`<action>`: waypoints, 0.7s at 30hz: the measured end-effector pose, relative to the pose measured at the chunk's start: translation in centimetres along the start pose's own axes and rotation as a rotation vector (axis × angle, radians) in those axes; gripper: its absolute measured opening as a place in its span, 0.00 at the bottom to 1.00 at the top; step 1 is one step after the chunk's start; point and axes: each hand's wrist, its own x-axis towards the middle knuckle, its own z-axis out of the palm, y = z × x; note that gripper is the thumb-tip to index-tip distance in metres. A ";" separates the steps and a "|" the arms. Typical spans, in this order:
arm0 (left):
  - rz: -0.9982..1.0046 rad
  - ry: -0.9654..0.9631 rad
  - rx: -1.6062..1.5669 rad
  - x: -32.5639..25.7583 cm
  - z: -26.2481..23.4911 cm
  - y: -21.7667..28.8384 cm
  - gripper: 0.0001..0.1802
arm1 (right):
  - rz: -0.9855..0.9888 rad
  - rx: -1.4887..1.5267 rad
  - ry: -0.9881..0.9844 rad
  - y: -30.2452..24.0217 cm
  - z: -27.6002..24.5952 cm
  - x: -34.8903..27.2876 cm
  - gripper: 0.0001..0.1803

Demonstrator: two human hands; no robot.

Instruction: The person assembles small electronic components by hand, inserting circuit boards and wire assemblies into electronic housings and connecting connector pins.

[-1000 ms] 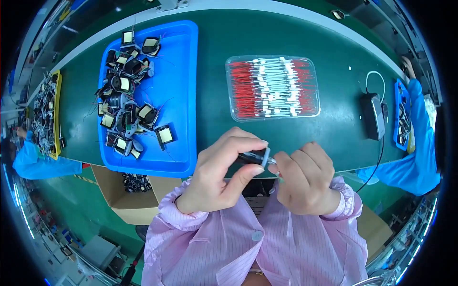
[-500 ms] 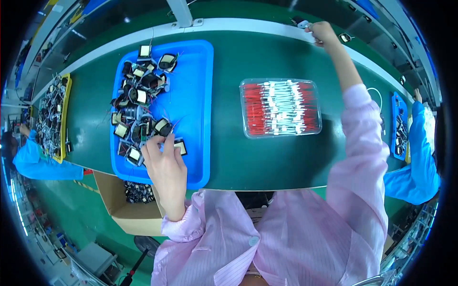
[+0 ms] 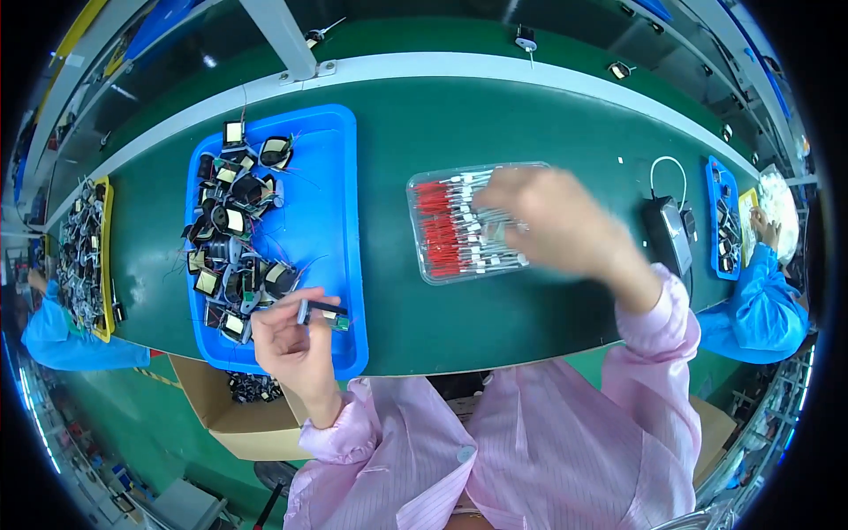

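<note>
Over the near edge of a blue tray [image 3: 347, 221], my left hand [image 3: 299, 353] is closed on a small black-and-grey wired part [image 3: 321, 311], pinched between thumb and fingers. Many like it, a pile of black-and-grey wired parts with cream pads [image 3: 231, 221], fill the left side of that tray. My right hand [image 3: 548, 216] is above the right half of a clear plastic tray [image 3: 426, 277] and hides that half. Its fingers are smeared by motion. Red-and-white connector leads [image 3: 442, 230] lie in rows in the clear tray.
Beyond the white rail [image 3: 442, 64], single wired parts [image 3: 526, 37] sit on a green strip. A black adapter-like box [image 3: 667, 234] with a white cable stands at right. Yellow tray [image 3: 106, 265] left, another blue tray [image 3: 723, 221] right, both near co-workers. Cardboard box [image 3: 256, 433] below.
My right hand has come back from the far strip to the clear tray; a wired part now stands where it was. My left hand has lifted a part from the blue tray.
</note>
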 end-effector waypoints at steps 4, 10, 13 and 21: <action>-0.107 -0.056 -0.317 0.0 1.9 1.0 0.13 | 0.080 -0.107 0.088 -2.8 1.7 -1.5 0.14; -0.246 -0.141 -0.594 -1.0 2.0 1.7 0.18 | 0.053 -0.034 0.079 -2.0 1.1 -1.8 0.12; -0.270 -0.125 -0.586 -1.5 2.1 2.2 0.19 | 0.039 0.135 0.292 -1.4 1.5 -2.3 0.14; -0.271 -0.147 -0.556 -1.6 3.7 4.0 0.19 | 0.037 0.173 0.562 -3.9 -0.3 -3.2 0.16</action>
